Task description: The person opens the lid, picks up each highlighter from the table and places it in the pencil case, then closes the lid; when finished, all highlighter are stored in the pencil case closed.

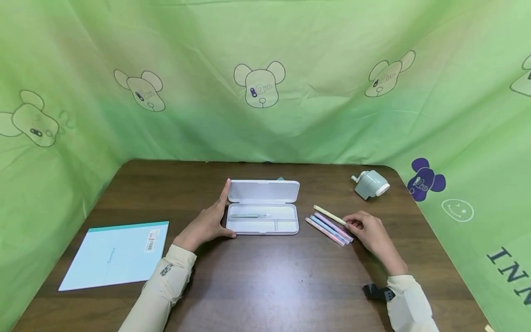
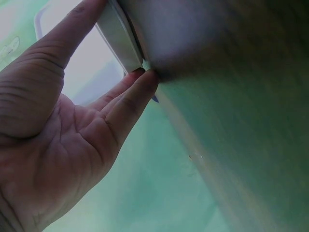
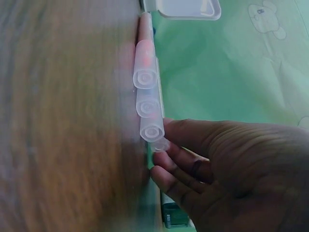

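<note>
A white pencil case (image 1: 250, 226) lies with its lid (image 1: 263, 191) raised, hinged at the back. My left hand (image 1: 211, 221) holds its left side, thumb at the front corner and a finger up along the lid's edge. In the left wrist view the hand (image 2: 72, 140) spans the case's end. Inside the long compartment lies a slim pale pen (image 1: 249, 216). My right hand (image 1: 368, 230) pinches the right end of a yellow pen (image 1: 327, 213). Beside it lie a purple pen (image 1: 329, 223), a blue pen (image 1: 325, 227) and a pink pen (image 1: 321, 229), with translucent caps showing in the right wrist view.
A pale blue notebook (image 1: 116, 256) lies at the left of the wooden table (image 1: 265, 286). At the back right sits a grey-green crank pencil sharpener (image 1: 370, 184). A small bluish thing (image 1: 280, 179) peeks out behind the lid. Green printed cloth (image 1: 323, 133) hangs around the table.
</note>
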The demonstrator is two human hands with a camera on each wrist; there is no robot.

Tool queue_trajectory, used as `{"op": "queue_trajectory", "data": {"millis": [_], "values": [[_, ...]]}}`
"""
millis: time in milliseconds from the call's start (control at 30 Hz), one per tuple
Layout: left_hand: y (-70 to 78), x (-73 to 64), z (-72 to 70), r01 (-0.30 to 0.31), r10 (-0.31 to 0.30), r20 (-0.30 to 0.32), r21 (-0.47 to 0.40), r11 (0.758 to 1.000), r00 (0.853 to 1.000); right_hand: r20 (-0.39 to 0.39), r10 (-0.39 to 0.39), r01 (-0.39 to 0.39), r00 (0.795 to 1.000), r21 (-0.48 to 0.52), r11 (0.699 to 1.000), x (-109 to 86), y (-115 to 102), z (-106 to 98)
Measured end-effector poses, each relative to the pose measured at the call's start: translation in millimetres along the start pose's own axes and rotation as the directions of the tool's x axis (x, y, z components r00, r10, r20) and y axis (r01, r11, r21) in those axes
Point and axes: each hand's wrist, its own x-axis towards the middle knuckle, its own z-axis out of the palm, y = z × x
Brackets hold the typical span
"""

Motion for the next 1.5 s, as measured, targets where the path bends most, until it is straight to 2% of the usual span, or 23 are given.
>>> {"op": "queue_trajectory", "data": {"millis": [200,333,600,867,1133,1367,1500], "values": [[-2.5,-1.3,-2.1,-0.025,0.025,-0.019,-0.011,1.0,1.0,-0.127,-0.07,0.077,0.989,0.045,0.996,12.4,-15,10],[-4.3,-0.6,-1.6,-0.039,0.038,-0.019,-0.012,0.999,0.999,-0.141,-0.13,0.145,0.982,0.106,0.984,23.2,-31,25],[-4.0,-0.4,1.1,-0.008,0.007,-0.024,-0.01,1.0,1.0,-0.101,-0.253,0.268,0.962,0.183,0.946,43.6,-66,61],[-0.2,0.1,2.8,0.01,-0.01,-0.018,-0.006,1.0,1.0,-0.018,-0.286,0.283,0.958,0.224,0.933,60.6,-95,88],[2.5,-0.3,3.4,0.003,-0.003,-0.016,-0.003,1.0,1.0,0.044,-0.354,0.335,0.934,0.233,0.913,75.7,-126,115],[2.9,-2.1,2.3,0.012,-0.012,-0.015,0.002,1.0,1.0,0.087,-0.389,0.368,0.917,0.191,0.91,80.9,-142,125],[1.8,-4.3,-0.8,0.02,-0.02,-0.025,0.009,1.0,0.999,0.096,-0.38,0.361,0.92,0.164,0.918,81.4,-147,126]]}}
